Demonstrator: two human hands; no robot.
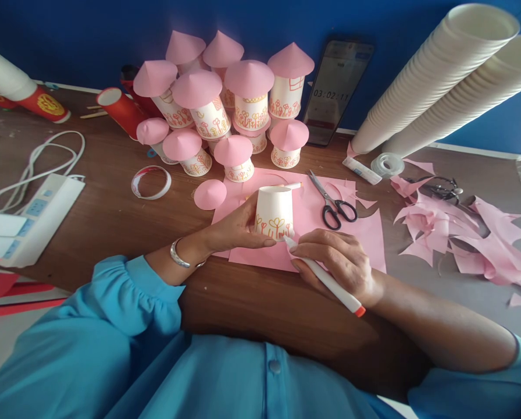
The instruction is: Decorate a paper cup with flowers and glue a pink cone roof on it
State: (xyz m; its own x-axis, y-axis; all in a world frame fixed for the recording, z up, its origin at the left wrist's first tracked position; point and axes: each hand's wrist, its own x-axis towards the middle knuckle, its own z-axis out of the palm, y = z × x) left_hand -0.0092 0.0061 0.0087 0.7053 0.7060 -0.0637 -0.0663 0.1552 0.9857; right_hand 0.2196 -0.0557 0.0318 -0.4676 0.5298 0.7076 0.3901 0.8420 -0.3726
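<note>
My left hand grips a white paper cup turned upside down, its thumb near the rim. Orange and yellow flower drawings run along the cup's lower edge. In my right hand is a white marker with an orange end, its tip at the cup's lower right edge. Pink paper sheets lie beneath the cup. Black-handled scissors rest on them, right of the cup. Behind the cup, partly hidden, lies another white marker.
Several decorated cups with pink cone roofs stand at the back, beside a phone showing a timer. Tall white cup stacks lean at right, near pink scraps. Leftward lie a tape roll, a small pink cone and a power strip.
</note>
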